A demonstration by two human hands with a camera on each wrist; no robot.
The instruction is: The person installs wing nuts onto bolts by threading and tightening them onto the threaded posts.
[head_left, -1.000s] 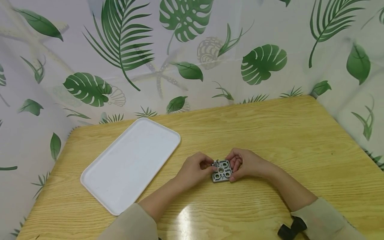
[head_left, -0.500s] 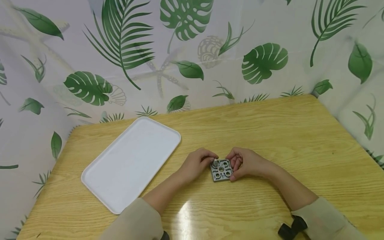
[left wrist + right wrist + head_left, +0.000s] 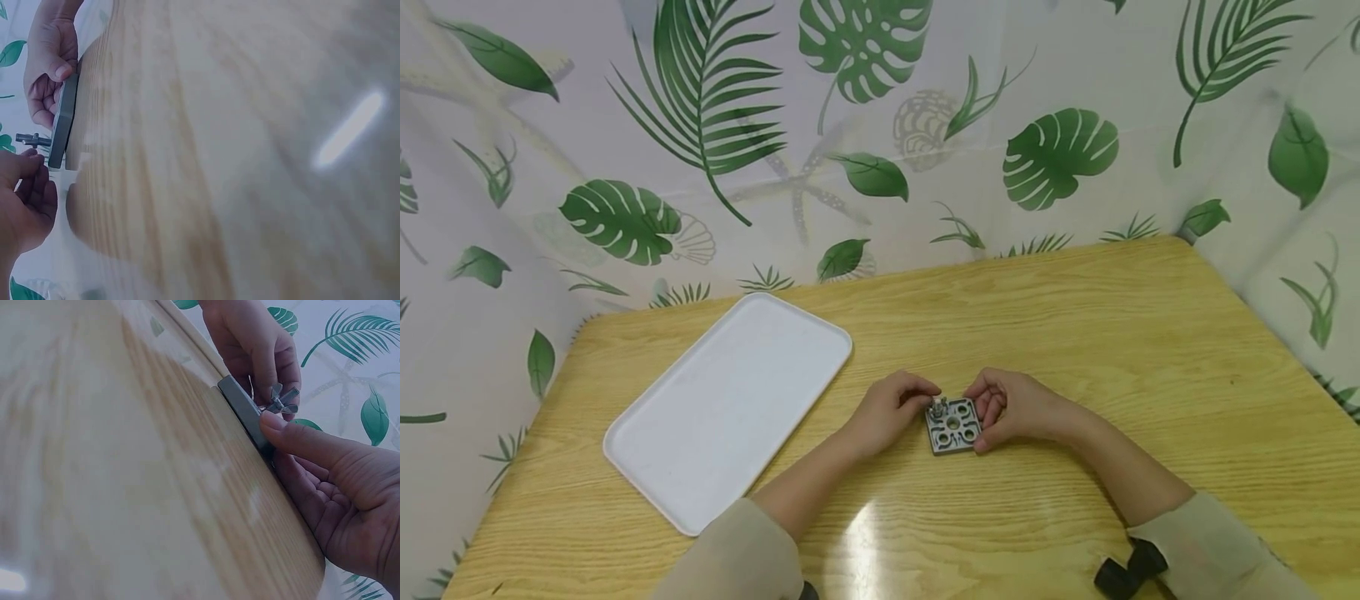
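A square grey metal plate with several round holes and curved slots lies on the table in the head view. From its far left corner a bolt stands up with a wing nut on it. My left hand has its thumb and forefinger curled at the wing nut, pinching it. My right hand grips the plate's right edge, its thumb at the near corner and the other fingers bent along the side.
A white rectangular tray lies to the left of the hands on the wood-grain table. A leaf-patterned cloth hangs behind the table. Black wrist gear sits by the right sleeve.
My left fingers have shifted from over the plate's left part to its far left corner, uncovering the wing nut, which has turned slightly. My right hand keeps its grip on the plate.
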